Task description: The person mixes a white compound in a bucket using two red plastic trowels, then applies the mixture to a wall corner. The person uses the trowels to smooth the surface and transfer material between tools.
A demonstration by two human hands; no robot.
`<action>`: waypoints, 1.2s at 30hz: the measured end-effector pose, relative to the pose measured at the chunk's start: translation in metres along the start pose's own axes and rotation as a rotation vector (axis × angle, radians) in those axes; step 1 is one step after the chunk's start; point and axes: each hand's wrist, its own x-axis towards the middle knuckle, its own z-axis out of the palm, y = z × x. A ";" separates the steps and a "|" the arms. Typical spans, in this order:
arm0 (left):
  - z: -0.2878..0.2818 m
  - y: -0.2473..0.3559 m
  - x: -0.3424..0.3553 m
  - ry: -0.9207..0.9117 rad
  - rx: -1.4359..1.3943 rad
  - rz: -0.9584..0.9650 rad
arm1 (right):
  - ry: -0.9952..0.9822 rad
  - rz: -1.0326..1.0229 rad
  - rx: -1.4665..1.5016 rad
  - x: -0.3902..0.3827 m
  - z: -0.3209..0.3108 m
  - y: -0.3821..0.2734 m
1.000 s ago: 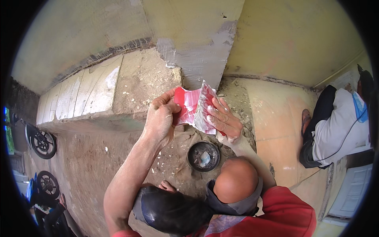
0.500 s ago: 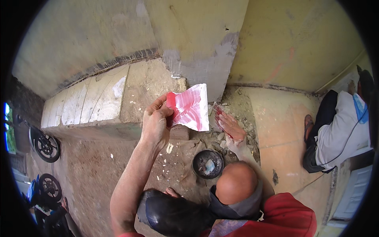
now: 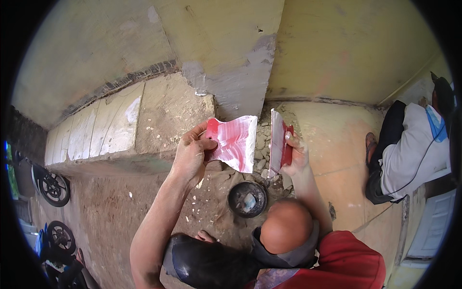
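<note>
My left hand (image 3: 190, 151) is closed on a red plastic putty spreader (image 3: 235, 144), thumb on its face. White putty streaks the blade and lines its free edge. Facing it on the right, a second red putty spreader (image 3: 276, 144) is gripped in my right hand (image 3: 297, 153). That one is seen nearly edge-on, with putty smeared over its blade. A small gap separates the two blades. Below them on the ground stands a round black bowl (image 3: 247, 199) with a pale lump inside. Ahead, a grey patch (image 3: 231, 86) covers the lower wall pillar.
Broken rubble (image 3: 262, 139) lies at the foot of the pillar. A raised ledge (image 3: 110, 125) runs along the wall on the left. Motorbike wheels (image 3: 54, 185) show at far left. At far right a person (image 3: 409, 144) in a light top sits on the tiled floor.
My right hand has turned, so its spreader now stands edge-on close to the other one. My left hand still holds its spreader at about the same place. The view has shifted slightly.
</note>
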 end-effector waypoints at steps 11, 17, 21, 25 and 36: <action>-0.009 0.005 0.001 0.019 -0.123 -0.047 | 0.174 0.093 -0.297 0.004 -0.060 0.037; -0.007 -0.005 0.006 0.196 -0.203 0.166 | 0.443 -0.117 -0.283 -0.019 0.001 0.018; -0.001 -0.015 0.012 0.191 -0.272 0.192 | 0.410 -0.138 -0.319 -0.019 0.036 0.022; 0.010 -0.021 0.018 0.103 -0.306 0.262 | 0.482 -0.174 -0.309 -0.015 0.037 0.041; 0.020 -0.036 0.014 -0.058 -0.137 0.291 | 0.532 -0.218 -0.230 -0.009 0.031 0.042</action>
